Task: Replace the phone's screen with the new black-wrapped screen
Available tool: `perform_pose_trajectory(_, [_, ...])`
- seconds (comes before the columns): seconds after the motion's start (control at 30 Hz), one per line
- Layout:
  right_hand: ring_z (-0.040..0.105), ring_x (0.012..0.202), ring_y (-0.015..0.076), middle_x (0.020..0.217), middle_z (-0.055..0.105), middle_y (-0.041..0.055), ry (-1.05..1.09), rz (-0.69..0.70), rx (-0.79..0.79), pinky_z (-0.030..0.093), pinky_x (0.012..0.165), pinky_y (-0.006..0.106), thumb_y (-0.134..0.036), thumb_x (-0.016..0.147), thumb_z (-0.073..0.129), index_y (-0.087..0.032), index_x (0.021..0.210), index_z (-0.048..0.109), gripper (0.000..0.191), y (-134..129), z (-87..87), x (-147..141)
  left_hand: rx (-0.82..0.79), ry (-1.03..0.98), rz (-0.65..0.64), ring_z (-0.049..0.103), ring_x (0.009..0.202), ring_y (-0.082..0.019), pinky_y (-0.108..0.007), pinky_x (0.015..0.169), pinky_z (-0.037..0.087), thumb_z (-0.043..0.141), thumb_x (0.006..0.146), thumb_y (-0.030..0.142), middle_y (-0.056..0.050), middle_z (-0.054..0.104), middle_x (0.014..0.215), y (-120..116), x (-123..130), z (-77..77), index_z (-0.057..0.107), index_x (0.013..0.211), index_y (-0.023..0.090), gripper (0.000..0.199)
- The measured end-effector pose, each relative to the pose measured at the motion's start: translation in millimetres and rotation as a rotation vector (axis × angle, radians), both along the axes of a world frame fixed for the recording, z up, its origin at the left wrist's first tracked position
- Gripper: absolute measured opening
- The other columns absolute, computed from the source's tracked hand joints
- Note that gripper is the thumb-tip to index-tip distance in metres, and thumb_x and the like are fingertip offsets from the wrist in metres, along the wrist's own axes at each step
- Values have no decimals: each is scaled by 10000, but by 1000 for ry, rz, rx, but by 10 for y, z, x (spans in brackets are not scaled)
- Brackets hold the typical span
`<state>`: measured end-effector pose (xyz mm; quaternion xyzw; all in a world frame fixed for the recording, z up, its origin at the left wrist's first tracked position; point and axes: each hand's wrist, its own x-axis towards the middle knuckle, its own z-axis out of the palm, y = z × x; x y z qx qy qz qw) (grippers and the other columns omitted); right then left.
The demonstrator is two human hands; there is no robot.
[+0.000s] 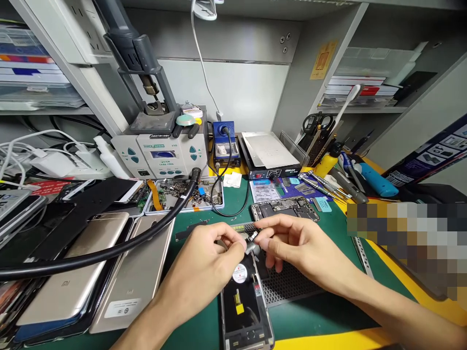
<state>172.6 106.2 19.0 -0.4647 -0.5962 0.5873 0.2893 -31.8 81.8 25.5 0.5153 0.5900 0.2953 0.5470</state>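
My left hand pinches a small silver-and-grey phone part between thumb and fingertips. From the other side, the bent fingers of my right hand close on the same part; its exact kind is too small to tell. Beneath both hands lies a phone screen assembly, inner side up, with a round white sticker and a yellow-tipped flex cable. Its upper end is partly hidden by my left hand. Just beyond my right hand rests an opened phone body with its inner boards exposed.
A black perforated mat lies under my right forearm. To the left, a thick black hose crosses several phones. Behind stand a hot-air station, a blue soldering unit and a heating plate. Screwdrivers lie back right.
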Motion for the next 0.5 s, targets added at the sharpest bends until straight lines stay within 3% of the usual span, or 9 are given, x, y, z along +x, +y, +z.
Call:
perform_pose_trajectory(0.13, [628, 775, 144, 1001, 673, 72, -298, 63, 849, 523, 663, 266, -146, 924, 619, -202, 1155, 680, 245, -41, -85, 66, -11, 33, -35, 501, 591, -121, -212, 506, 323, 612, 826, 384, 15, 598, 649, -16, -10, 50, 677, 795, 187, 210])
perform_pose_trajectory(0.2, [627, 834, 154, 1088, 643, 102, -460, 114, 1172, 506, 674, 267, -93, 913, 619, -187, 1185, 668, 292, -52, -136, 88, 7, 62, -25, 468, 573, -103, -203, 491, 305, 601, 826, 357, 29, 579, 631, -12, -15, 63, 669, 771, 187, 191])
perform_pose_trajectory(0.3, [624, 855, 166, 1111, 629, 113, -628, 111, 1367, 476, 638, 264, -94, 894, 652, -183, 1197, 667, 316, -76, -168, 80, 23, 78, -15, 412, 533, -80, -191, 474, 288, 594, 805, 306, 50, 531, 584, 2, -27, 56, 631, 703, 184, 163])
perform_pose_trajectory(0.5, [570, 751, 204, 971, 677, 133, -578, 155, 1479, 478, 609, 329, -165, 824, 760, -104, 1123, 669, 318, -188, -119, -5, 28, 60, 31, 380, 457, -56, -193, 453, 293, 554, 822, 309, 59, 515, 563, 11, -20, 13, 575, 635, 184, 226])
